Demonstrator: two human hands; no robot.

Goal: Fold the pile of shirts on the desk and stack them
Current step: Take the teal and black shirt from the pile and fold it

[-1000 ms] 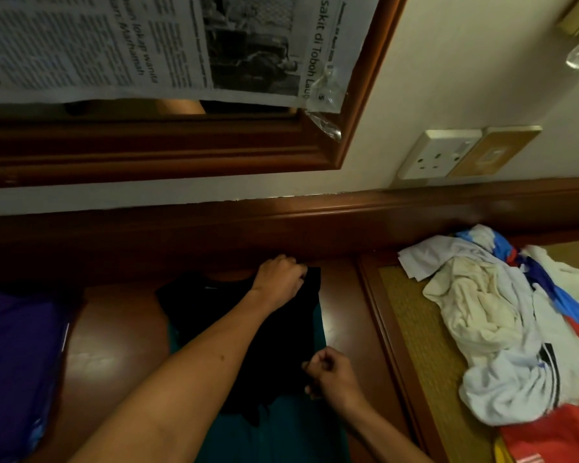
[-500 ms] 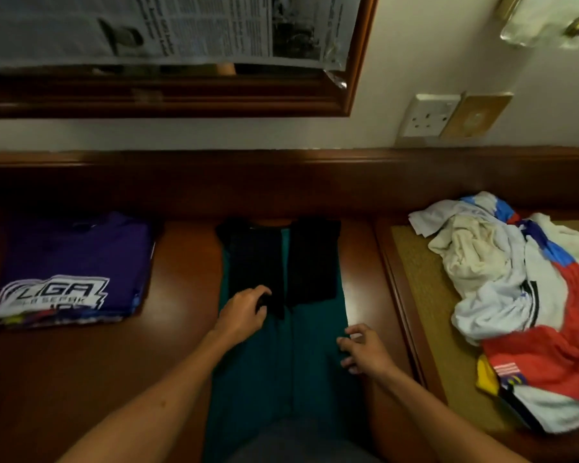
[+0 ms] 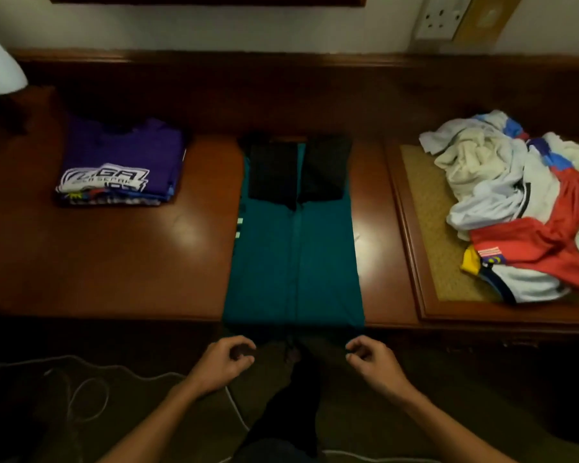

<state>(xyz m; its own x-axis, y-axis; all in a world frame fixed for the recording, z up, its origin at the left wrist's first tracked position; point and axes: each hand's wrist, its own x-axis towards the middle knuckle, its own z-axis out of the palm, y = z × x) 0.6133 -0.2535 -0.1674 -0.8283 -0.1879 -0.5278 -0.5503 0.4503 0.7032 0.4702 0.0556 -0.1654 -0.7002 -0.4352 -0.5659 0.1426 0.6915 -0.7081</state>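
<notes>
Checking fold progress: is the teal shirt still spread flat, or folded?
Partly folded: the teal shirt lies as a long narrow strip, both sides and black sleeves turned inward, not yet folded lengthwise.

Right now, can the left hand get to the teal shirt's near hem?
Probably yes. The left hand hovers just below the hem of the teal shirt hanging over the desk edge, with nothing between them.

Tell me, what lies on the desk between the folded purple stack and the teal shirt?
Only bare wood of the desk, in the head view, between the purple stack and the teal shirt.
</notes>
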